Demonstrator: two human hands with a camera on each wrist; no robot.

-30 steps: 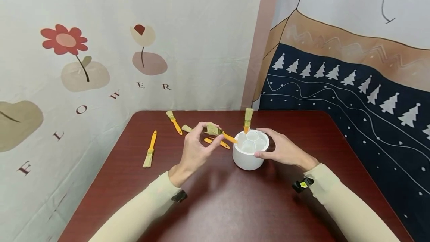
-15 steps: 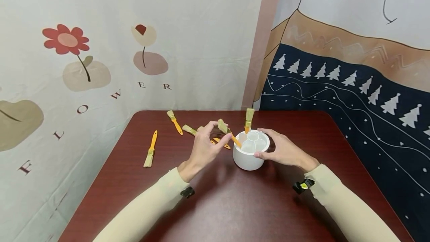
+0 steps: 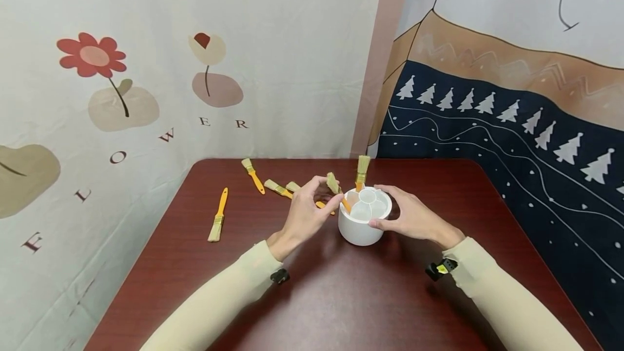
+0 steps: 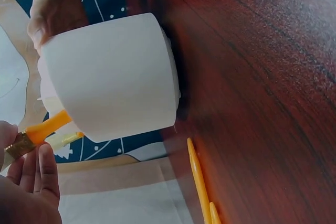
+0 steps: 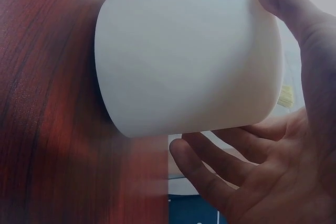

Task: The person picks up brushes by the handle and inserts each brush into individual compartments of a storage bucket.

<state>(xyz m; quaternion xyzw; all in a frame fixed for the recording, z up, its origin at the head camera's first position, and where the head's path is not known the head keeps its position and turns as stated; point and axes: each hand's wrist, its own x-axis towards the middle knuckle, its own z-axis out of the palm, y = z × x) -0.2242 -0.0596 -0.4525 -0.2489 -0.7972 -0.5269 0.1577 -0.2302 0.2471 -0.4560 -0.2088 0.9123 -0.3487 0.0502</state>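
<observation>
A round white brush holder [image 3: 359,233] with several compartments stands upright on the table. My left hand [image 3: 306,213], on its left side, pinches a paintbrush [image 3: 333,183] near the metal band. Its bristles point up and to the left, and its orange handle [image 4: 48,125] slants down past the rim into a left compartment. My right hand [image 3: 414,215] grips the holder from the right, thumb on the near side and fingers round the far side, as the right wrist view also shows. A second paintbrush [image 3: 363,168] stands bristles up in the back compartment.
Loose paintbrushes lie left of the holder: one at the left [image 3: 218,215], one at the back [image 3: 253,176], and more [image 3: 278,188] partly hidden behind my left hand. The brown table [image 3: 336,307] meets fabric-covered walls at the back.
My left hand has moved right toward the holder. The paintbrush in it has tipped more upright, and its handle end has passed from the rim into the compartment. My right hand stays put.
</observation>
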